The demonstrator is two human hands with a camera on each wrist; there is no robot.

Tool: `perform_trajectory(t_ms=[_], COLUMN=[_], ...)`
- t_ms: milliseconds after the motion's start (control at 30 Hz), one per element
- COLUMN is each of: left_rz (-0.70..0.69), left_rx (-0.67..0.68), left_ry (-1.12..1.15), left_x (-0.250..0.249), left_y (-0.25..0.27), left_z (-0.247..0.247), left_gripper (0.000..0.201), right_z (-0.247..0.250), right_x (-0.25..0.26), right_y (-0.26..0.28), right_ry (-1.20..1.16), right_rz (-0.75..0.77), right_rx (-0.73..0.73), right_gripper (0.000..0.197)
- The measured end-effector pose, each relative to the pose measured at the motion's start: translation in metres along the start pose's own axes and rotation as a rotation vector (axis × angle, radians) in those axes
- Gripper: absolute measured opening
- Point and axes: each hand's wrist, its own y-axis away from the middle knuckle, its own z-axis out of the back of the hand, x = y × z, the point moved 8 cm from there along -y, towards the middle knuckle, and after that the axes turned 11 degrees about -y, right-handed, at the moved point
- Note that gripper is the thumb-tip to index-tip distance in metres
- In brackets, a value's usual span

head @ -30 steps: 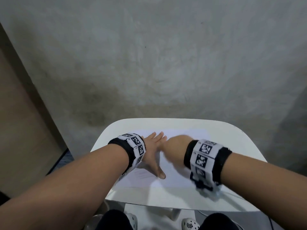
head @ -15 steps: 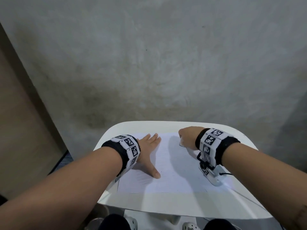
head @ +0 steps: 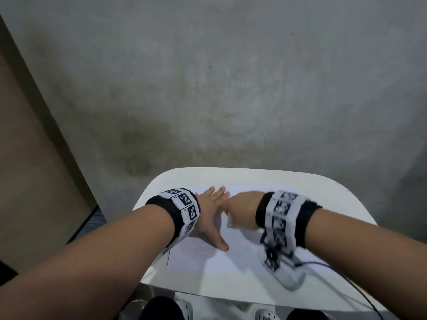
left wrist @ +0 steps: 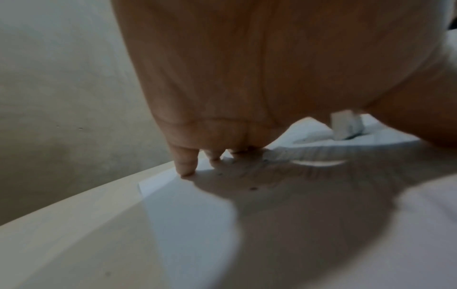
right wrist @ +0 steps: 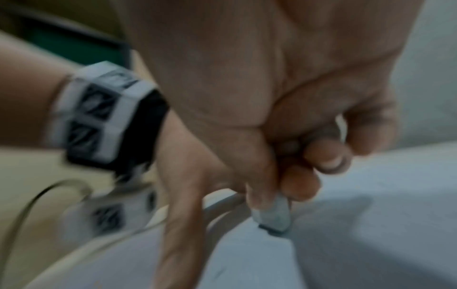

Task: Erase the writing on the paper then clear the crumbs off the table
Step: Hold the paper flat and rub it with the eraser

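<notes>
The left hand (head: 211, 213) lies flat, fingers spread, pinning the paper (head: 233, 257) at the table's (head: 332, 204) centre; the right hand (head: 242, 210), at its three o'clock, pinches an eraser (right wrist: 273, 216) against the sheet; rubbing hard so near those fingers could crumple or tear it.

The right hand (head: 240, 210) is motion-blurred in the head view; its fingers hide most of the eraser (right wrist: 273, 216); any writing on the paper (head: 208, 259) is too faint to tell.
</notes>
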Motion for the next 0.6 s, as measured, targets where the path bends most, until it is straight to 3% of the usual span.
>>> perform_trajectory(t_ms=[100,167,267,333,433,467,600], left_rz=[-0.002,0.014,0.039,0.023,0.015,0.014,0.025], left_rx=[0.026,0.021,0.002,0.005,0.043,0.03,0.006], left_ry=[-0.024,-0.026,0.011,0.02,-0.027,-0.02,0.053], left_x=[0.0,0.0,-0.003,-0.002,0.003,0.002,0.001], left_y=[0.0,0.002,0.01,0.007,-0.001,-0.001,0.006], left_z=[-0.004,-0.002,0.004,0.004,-0.006,-0.005,0.004], left_gripper=[0.134,0.134,0.131,0.131,0.136,0.136,0.132], right_z=[0.025,0.025,0.004,0.002,0.026,0.028,0.005], right_x=[-0.052,-0.053,-0.003,-0.01,-0.054,-0.048,-0.001], right_y=[-0.016,-0.015,-0.01,-0.019,-0.033,-0.03,-0.019], right_ry=[0.005,0.06,-0.034,0.03,0.081,0.093,-0.071], right_rz=[-0.165,-0.189,-0.012,-0.029,-0.19,-0.171,0.011], right_rx=[-0.113,-0.159,-0.05,0.005,-0.177,-0.206,-0.043], right_gripper=[0.011,0.011,0.036,0.039,0.026,0.027,0.037])
